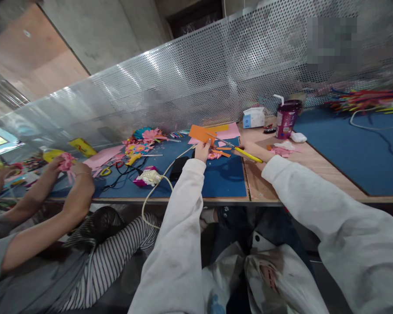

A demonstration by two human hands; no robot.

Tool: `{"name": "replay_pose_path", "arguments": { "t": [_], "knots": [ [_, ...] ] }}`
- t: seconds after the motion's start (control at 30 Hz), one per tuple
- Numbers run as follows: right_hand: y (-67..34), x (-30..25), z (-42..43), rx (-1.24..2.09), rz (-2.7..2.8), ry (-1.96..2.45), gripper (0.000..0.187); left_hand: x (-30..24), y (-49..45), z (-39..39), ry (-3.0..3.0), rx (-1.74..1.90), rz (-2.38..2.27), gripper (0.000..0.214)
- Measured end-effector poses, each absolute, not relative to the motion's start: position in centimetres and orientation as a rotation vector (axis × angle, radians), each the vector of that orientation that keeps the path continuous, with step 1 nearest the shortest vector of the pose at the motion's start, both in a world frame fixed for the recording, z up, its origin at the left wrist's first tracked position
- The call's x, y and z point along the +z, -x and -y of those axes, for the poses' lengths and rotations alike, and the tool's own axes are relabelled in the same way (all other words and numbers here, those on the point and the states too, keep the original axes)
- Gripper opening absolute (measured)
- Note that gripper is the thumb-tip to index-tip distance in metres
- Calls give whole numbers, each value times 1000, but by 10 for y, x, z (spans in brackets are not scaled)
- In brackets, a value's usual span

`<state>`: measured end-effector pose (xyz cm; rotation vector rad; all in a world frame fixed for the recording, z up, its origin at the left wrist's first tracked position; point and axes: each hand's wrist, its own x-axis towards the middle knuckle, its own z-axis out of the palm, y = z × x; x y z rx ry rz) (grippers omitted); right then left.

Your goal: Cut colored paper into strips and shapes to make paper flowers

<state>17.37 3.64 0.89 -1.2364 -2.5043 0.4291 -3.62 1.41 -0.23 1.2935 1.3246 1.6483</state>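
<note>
My left hand point(203, 149) is closed on a piece of orange paper point(199, 133), held above the blue mat point(225, 183). Yellow-handled scissors point(249, 154) are in my right hand point(251, 150), their blades pointing left toward the paper's lower right edge. Whether the blades touch the paper I cannot tell. Cut orange strips point(223, 152) and pink paper pieces point(213, 155) lie on the mat just below. Behind the orange piece are sheets of pink paper point(233, 130) and yellow-orange paper point(223, 127).
At the right stand a purple drink cup point(285, 122), a tissue pack point(253, 118) and a white case point(298, 137). A dark phone point(178, 168) and a cable point(150, 196) lie to the left. Further left, a co-worker's hands point(80, 169) hold pink paper. A perforated metal screen point(190, 83) runs behind.
</note>
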Motion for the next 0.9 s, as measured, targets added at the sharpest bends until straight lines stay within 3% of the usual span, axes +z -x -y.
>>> {"name": "replay_pose_path", "arguments": {
  "t": [0.27,0.9],
  "knots": [
    [-173,13,-29,538,2446,1331,48,-3,37,-15,-1282,1633,-1277,22],
    [-174,-3,-41,405,2514,1137,59,-4,40,-17,-1219,1789,-1300,36]
  ]
}}
